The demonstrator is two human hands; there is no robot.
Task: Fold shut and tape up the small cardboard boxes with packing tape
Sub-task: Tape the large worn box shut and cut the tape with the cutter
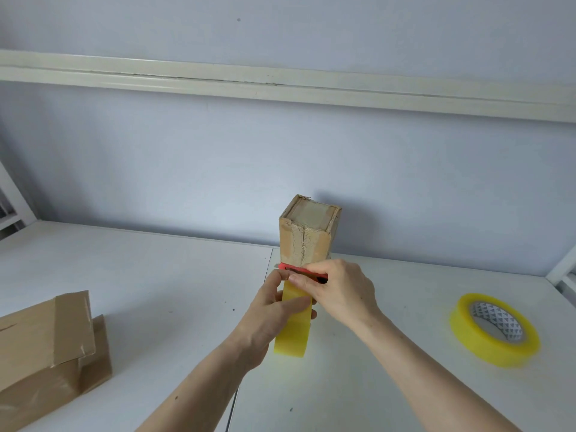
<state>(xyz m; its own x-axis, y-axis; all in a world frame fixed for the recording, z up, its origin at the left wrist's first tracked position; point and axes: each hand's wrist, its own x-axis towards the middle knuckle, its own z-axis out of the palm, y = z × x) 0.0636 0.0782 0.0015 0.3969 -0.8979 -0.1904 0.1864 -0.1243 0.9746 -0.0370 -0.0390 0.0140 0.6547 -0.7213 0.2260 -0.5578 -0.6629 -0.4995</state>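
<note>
Pale blue wall and a white table [140,275] frame the work, and both hands meet just in front of an upright box. The right hand [339,291] grips a red utility knife [299,271], its body lying crosswise, left to right, with the blade tip poking out on the left at the foot of the box. The left hand [271,319] holds a roll of yellow packing tape [294,322] on edge, thumb and fingers pinching the strip where it runs up toward the knife.

Standing just beyond the hands is the small cardboard box [307,233], long axis vertical, its top end and near face already covered in tape. The strip seems to run from that near face down to the roll, so the knife lies across the tape's length; the cut likely turns on that crossing, with the right hand the nearer to the box.

Well off to the right lies a second roll of yellow tape [495,330], flat on the table. At the left edge more cardboard boxes [46,353] lie stacked, apparently waiting their turn.
</note>
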